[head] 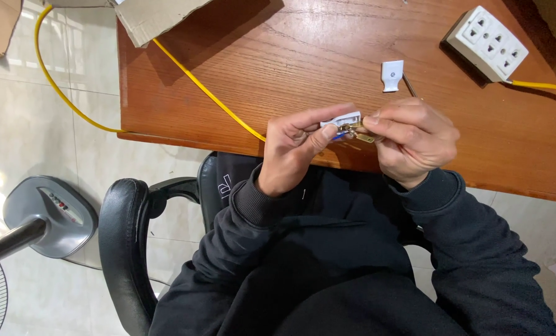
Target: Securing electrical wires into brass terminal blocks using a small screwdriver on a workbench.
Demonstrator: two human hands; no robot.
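A: Nearest the camera, what does the person have in hand?

B: The left hand (296, 146) pinches a white plastic plug half (342, 119) between thumb and curled fingers, just above the near edge of the wooden table (278, 62). The right hand (412, 140) has its fingertips pressed together on the brass prongs (360, 132) at the plug's end. A bit of blue wire shows under the left thumb.

A: So which step does that look like?

B: Judging by the open shell, the metal contacts are being seated in or worked loose from the plug body. The next move calls for a steady pinch and fine alignment, since the parts are small and smooth.

A: And farther out?

B: The matching white cover (392, 75) lies on the glossy reddish wood, with a thin metal tool (410, 85) just beside it. A yellow cable (203, 90) runs across the table. At the far right corner sits a boxy white socket block (486, 42); torn cardboard (157, 15) lies at the far left.
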